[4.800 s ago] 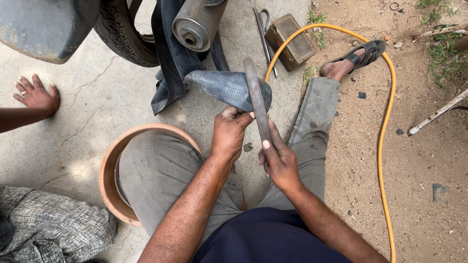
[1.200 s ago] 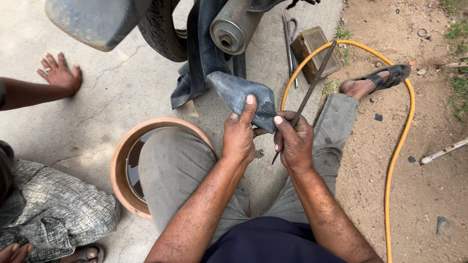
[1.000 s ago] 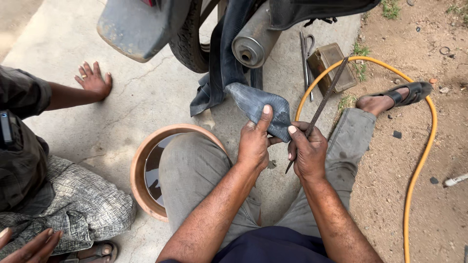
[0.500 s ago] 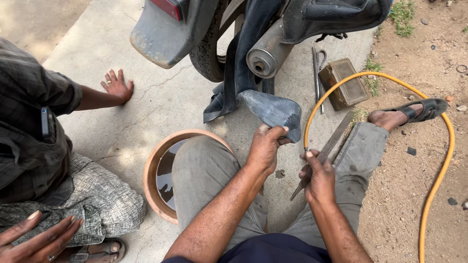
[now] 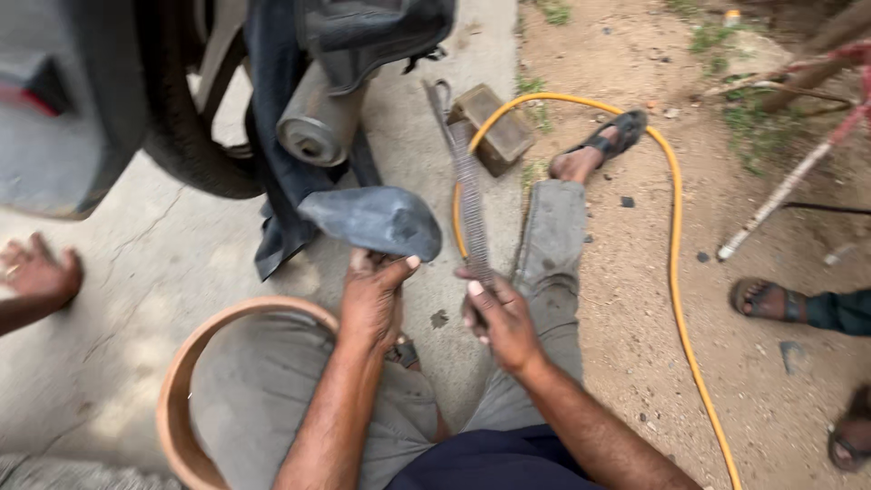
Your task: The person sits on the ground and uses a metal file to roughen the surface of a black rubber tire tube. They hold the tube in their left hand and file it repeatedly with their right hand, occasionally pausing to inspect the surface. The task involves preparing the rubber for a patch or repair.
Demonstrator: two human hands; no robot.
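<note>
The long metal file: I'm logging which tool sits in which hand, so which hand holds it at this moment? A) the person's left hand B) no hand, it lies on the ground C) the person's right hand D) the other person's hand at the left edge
C: the right hand grips the lower end of the long metal file, while the left hand holds up the grey inner tube.

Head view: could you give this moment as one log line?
left hand: holds folded inner tube | right hand: grips metal rasp | yellow hose on ground
</note>
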